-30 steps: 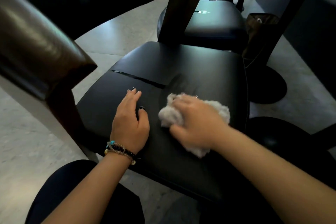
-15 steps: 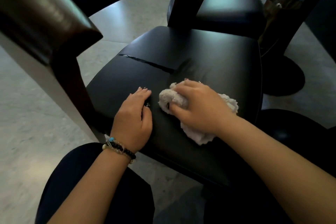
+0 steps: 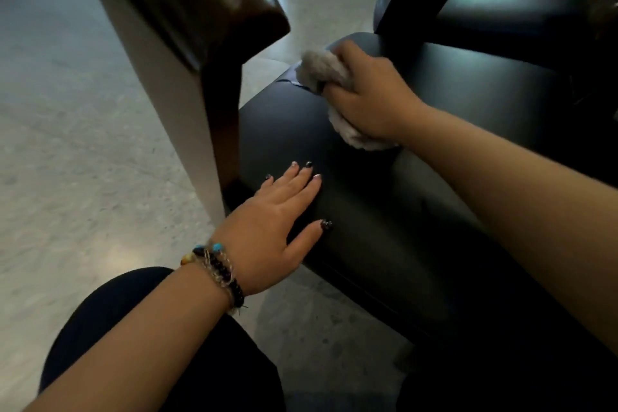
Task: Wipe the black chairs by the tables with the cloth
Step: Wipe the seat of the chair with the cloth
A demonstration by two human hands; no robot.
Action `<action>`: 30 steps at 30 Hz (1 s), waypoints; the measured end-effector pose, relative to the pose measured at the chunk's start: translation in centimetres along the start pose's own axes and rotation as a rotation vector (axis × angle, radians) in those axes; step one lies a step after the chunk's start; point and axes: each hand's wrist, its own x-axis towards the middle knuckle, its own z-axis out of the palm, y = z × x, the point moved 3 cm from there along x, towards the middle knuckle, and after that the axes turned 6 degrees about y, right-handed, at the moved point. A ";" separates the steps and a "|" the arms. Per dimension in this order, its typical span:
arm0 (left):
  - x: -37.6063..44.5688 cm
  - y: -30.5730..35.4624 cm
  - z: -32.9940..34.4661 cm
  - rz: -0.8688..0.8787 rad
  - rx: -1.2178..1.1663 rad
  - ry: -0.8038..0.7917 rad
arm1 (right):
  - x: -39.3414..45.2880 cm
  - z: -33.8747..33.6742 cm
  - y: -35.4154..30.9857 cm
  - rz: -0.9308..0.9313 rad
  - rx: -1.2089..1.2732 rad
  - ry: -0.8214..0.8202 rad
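— What do we have in our right hand (image 3: 369, 95)?
— Its fingers are curled round the crumpled grey-white cloth (image 3: 321, 72), pressing it on the far left part of the black padded chair seat (image 3: 451, 150), beside a slit in the upholstery.
— How does the cloth lie?
— Bunched, its long axis running from the seat's far-left edge back under our palm.
— And our left hand (image 3: 272, 224)?
— Flat on the near part of the seat, fingers straight, pointing away from us, beaded bracelets (image 3: 217, 273) at the wrist.
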 end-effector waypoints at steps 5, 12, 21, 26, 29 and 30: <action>-1.1 -0.1 -0.4 0.004 -0.021 -0.018 | 7.9 6.4 0.4 0.067 -0.120 -0.215; -3.1 0.0 -0.1 -0.005 -0.002 0.055 | 10.0 9.7 1.1 0.156 -0.291 -0.439; -2.8 -0.9 -0.1 0.002 -0.114 -0.058 | 5.2 9.0 -0.8 -0.157 -0.058 -0.544; -2.9 -1.0 -0.1 0.014 -0.088 0.070 | 8.8 9.2 1.7 0.101 -0.247 -0.349; -3.6 -0.7 -0.2 0.048 0.007 0.189 | 8.2 11.3 -1.1 -0.007 -0.244 -0.379; -3.9 -0.6 -0.1 0.059 0.049 0.235 | 7.2 11.7 -2.3 -0.069 -0.207 -0.413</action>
